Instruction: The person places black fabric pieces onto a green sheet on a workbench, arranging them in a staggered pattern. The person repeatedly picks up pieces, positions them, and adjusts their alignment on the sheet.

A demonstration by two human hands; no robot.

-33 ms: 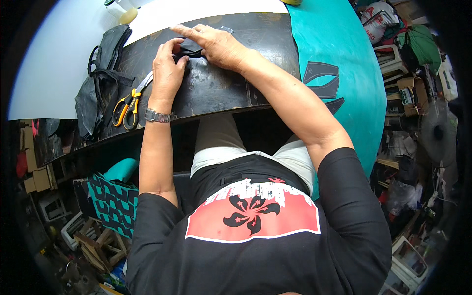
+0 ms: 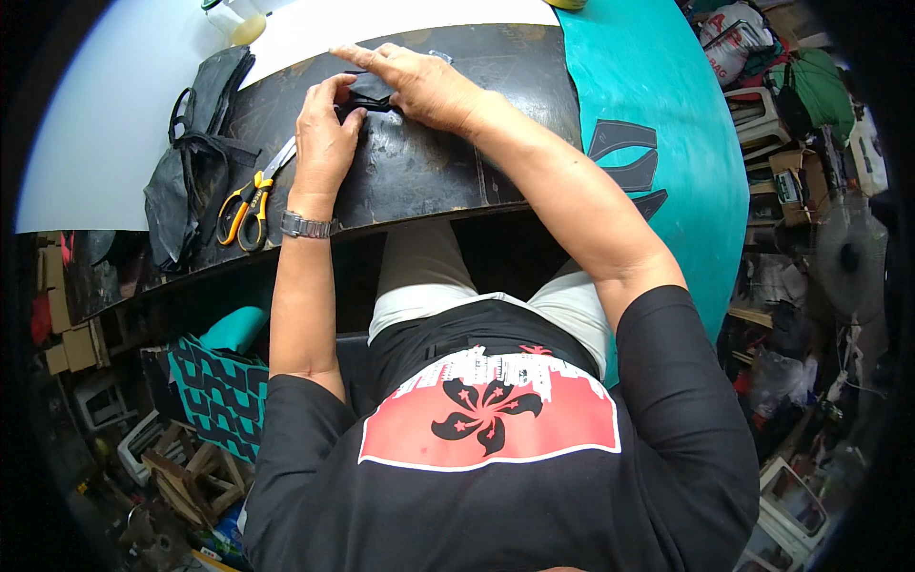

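A small stack of thin black pieces (image 2: 372, 92), leather-like, lies at the far part of the dark worktable (image 2: 429, 172). My left hand (image 2: 327, 133) curls at its left side, with thumb and fingertips gripping its edge. From the right my right hand (image 2: 424, 88) reaches over the stack, fingers stretched out to the left and the thumb side touching the pieces. What the right fingers cover is hidden. Beside my left wrist lie scissors (image 2: 250, 212) with yellow-and-black handles, blades pointing away from me.
Crumpled black material (image 2: 195, 157) is heaped at the table's left. On the right a green sheet (image 2: 701, 219) hangs over the edge, with several dark curved cut pieces (image 2: 624, 153) on it. A white sheet (image 2: 400, 21) spans the back. A fan (image 2: 851, 255) stands among clutter at far right.
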